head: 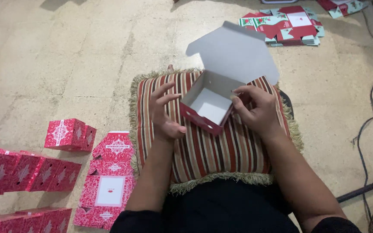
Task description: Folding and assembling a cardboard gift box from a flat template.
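- I see the open box (210, 105) is thin card, plain matt white inside, printed red outside.
- The cushion (221, 151) I read as woven striped cloth with a fringed edge.
- The floor (65, 64) looks like rough, mottled stone tile.

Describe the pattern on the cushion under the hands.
The cushion has red, cream and dark stripes with a pale fringe, seen best in the head view.

Right hand (257, 113) grips the open red box (207, 108) over the striped cushion (212, 151); left hand (164, 113) open beside it.
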